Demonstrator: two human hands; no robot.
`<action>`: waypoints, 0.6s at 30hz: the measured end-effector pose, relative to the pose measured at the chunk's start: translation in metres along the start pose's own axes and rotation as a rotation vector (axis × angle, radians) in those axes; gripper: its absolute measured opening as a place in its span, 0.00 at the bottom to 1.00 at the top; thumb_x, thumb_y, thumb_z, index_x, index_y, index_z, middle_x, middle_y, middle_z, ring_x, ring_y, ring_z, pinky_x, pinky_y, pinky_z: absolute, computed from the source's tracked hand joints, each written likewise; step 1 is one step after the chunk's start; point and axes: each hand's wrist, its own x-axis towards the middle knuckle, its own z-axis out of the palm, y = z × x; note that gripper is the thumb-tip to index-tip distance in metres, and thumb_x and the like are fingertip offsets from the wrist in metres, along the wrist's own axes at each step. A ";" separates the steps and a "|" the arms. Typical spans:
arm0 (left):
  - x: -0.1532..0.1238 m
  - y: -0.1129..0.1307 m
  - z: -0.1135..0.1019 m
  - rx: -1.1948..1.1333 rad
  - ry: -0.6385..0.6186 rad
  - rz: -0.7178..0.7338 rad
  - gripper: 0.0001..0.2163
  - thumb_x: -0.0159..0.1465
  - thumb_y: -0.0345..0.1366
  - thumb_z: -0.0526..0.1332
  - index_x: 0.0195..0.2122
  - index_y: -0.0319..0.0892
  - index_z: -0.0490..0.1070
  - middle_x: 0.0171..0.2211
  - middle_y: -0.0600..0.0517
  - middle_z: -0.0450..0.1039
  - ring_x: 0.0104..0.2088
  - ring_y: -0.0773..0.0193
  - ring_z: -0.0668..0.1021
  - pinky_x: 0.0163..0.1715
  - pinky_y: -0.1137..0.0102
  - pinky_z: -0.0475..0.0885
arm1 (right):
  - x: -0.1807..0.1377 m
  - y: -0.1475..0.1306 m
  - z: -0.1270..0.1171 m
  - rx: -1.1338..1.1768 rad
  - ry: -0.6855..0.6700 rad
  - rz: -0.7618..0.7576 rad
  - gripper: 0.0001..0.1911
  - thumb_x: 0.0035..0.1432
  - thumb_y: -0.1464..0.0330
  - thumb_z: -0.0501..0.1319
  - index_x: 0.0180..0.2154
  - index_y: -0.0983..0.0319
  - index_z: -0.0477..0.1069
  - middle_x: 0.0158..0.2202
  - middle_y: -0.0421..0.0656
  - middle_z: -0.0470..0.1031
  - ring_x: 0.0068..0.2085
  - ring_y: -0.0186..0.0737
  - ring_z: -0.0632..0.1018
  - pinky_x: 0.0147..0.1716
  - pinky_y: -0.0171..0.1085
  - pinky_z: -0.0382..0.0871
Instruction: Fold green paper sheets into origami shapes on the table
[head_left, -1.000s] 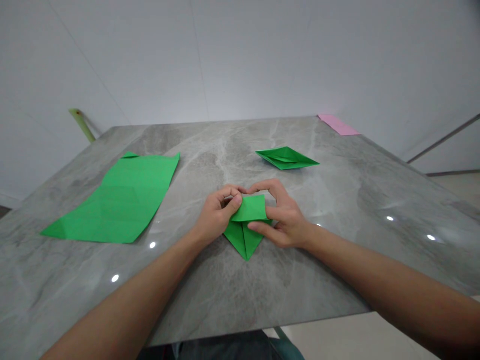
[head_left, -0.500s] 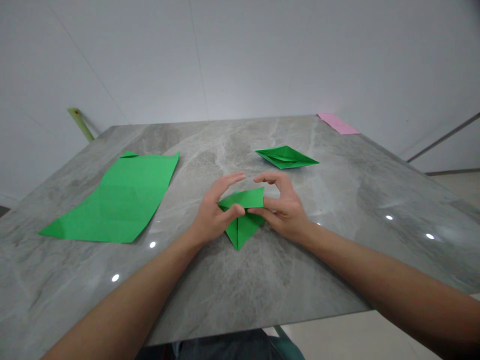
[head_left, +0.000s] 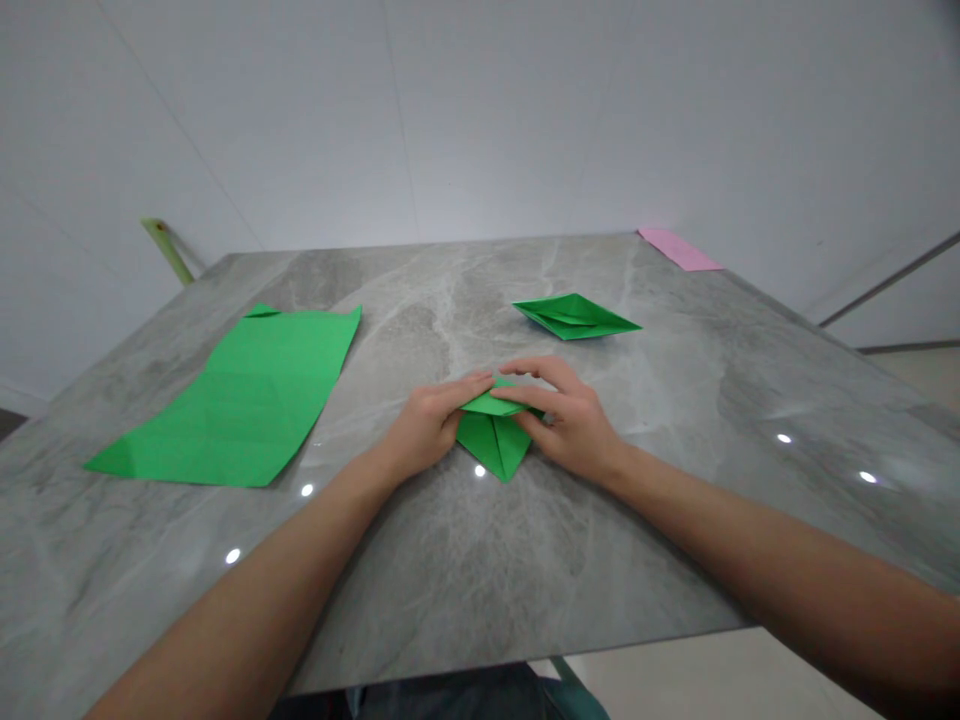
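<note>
A small folded green paper piece [head_left: 495, 445] lies on the grey marble table [head_left: 465, 580] in front of me, its point toward me. My left hand [head_left: 429, 422] rests on its left side, fingers stretched flat across the top flap. My right hand [head_left: 571, 420] lies on its right side, with the index finger laid flat along the same flap. Both hands press the flap down against the table, and their fingertips nearly meet over the paper.
A large creased green sheet [head_left: 240, 400] lies flat at the left. A finished folded green shape [head_left: 576, 316] sits beyond my hands to the right. A pink sheet [head_left: 679, 249] lies at the far right corner. White walls stand close behind the table.
The upper flap, held raised between my thumbs and fingers before, has come down onto the paper. My fingers have flattened out on top of it.
</note>
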 end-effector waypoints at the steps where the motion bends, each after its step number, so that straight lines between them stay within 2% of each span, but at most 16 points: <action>1: 0.000 -0.002 0.000 0.014 -0.040 0.007 0.26 0.64 0.22 0.51 0.62 0.46 0.66 0.61 0.49 0.68 0.60 0.58 0.72 0.61 0.56 0.66 | -0.001 0.001 0.000 0.017 -0.025 -0.023 0.18 0.60 0.76 0.58 0.48 0.54 0.76 0.49 0.46 0.77 0.50 0.47 0.76 0.49 0.51 0.72; 5: -0.004 -0.009 -0.002 0.154 -0.212 0.000 0.30 0.60 0.19 0.49 0.64 0.43 0.61 0.65 0.45 0.61 0.65 0.57 0.64 0.64 0.52 0.60 | -0.003 0.007 0.003 0.036 -0.182 -0.065 0.22 0.56 0.80 0.56 0.47 0.55 0.77 0.47 0.44 0.81 0.49 0.45 0.79 0.50 0.51 0.73; 8: -0.007 -0.011 -0.003 0.275 -0.312 -0.042 0.33 0.56 0.17 0.48 0.65 0.39 0.60 0.67 0.41 0.55 0.68 0.56 0.57 0.66 0.51 0.55 | -0.003 0.008 0.005 0.008 -0.334 -0.066 0.24 0.53 0.81 0.55 0.48 0.60 0.78 0.49 0.49 0.80 0.51 0.47 0.79 0.52 0.51 0.72; 11: -0.008 -0.010 -0.006 0.328 -0.365 -0.069 0.36 0.54 0.18 0.49 0.66 0.38 0.57 0.69 0.41 0.52 0.69 0.56 0.54 0.66 0.52 0.53 | -0.003 0.006 0.003 -0.026 -0.458 -0.040 0.28 0.49 0.82 0.54 0.50 0.64 0.77 0.54 0.54 0.76 0.57 0.51 0.75 0.57 0.55 0.67; 14: -0.007 -0.004 -0.010 0.327 -0.405 -0.094 0.36 0.53 0.20 0.50 0.67 0.38 0.55 0.69 0.41 0.50 0.69 0.54 0.53 0.66 0.51 0.51 | -0.001 0.002 -0.002 -0.027 -0.570 0.006 0.33 0.45 0.80 0.56 0.55 0.64 0.73 0.60 0.54 0.69 0.63 0.56 0.68 0.61 0.61 0.60; 16: -0.005 0.000 -0.012 0.313 -0.437 -0.117 0.36 0.54 0.22 0.51 0.67 0.37 0.55 0.69 0.40 0.49 0.70 0.52 0.52 0.66 0.50 0.49 | -0.001 0.000 -0.004 0.000 -0.609 0.047 0.32 0.48 0.78 0.57 0.56 0.62 0.72 0.63 0.53 0.65 0.65 0.57 0.65 0.61 0.64 0.56; 18: -0.005 0.003 -0.013 0.310 -0.450 -0.135 0.32 0.58 0.25 0.51 0.67 0.36 0.56 0.69 0.40 0.48 0.70 0.51 0.52 0.66 0.50 0.49 | 0.000 -0.002 -0.004 0.023 -0.611 0.095 0.24 0.57 0.74 0.57 0.56 0.61 0.73 0.63 0.52 0.65 0.65 0.56 0.63 0.62 0.65 0.54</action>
